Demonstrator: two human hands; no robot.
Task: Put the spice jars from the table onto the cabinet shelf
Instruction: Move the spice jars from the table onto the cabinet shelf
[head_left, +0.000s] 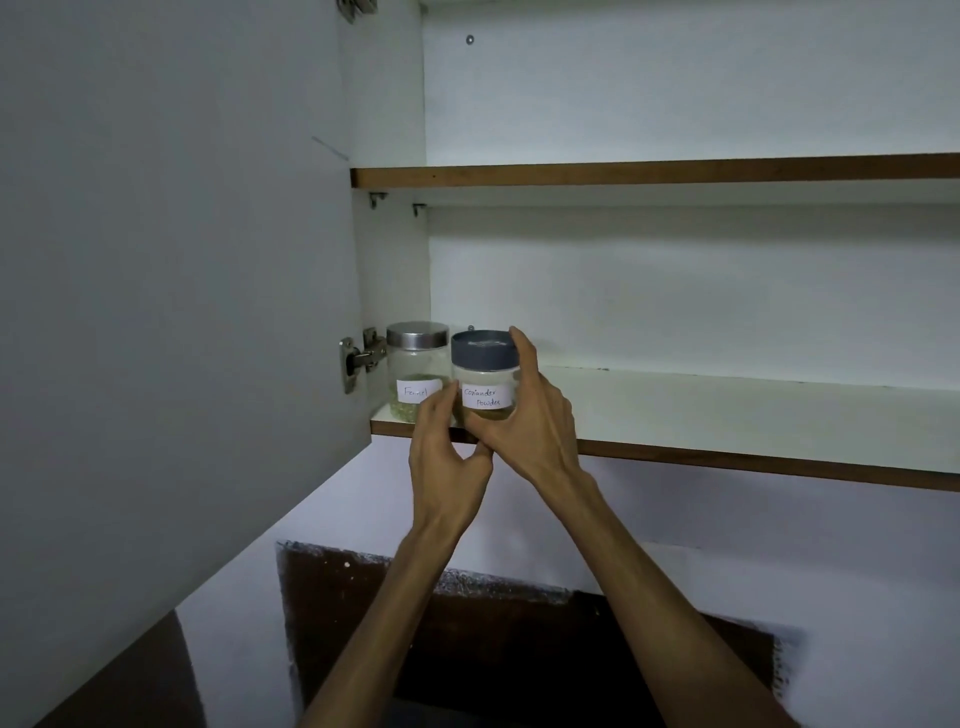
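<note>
Coriander jar: clear jar (485, 387) with a grey lid and a white label reading "Coriander Powder", upright at the front left end of the lower cabinet shelf (727, 415); whether its base rests on the shelf cannot be told, as the hands hide it.
Right grip: the right hand (530, 421) is closed around the coriander jar from its 3 o'clock side, one fingertip up on the lid's edge at 2 o'clock, the thumb under the jar's front at 6 o'clock.
Left grip: the left hand (447, 457) is at the jar's 8 o'clock, fingers curled, fingertips against the jar's lower left side beside the label; a loose pinch rather than a full hold.
Fennel jar: clear jar (415, 371) with a metal lid, labelled "Fennel", greenish contents low inside, standing on the same shelf at 9 o'clock of the coriander jar, just beside it, no hand holding it.
Upper shelf: (675, 171) at 12 o'clock, well above both jars.
Cabinet door: (171, 260) swung open at 9 o'clock, its hinge (358, 358) just left of the fennel jar.
</note>
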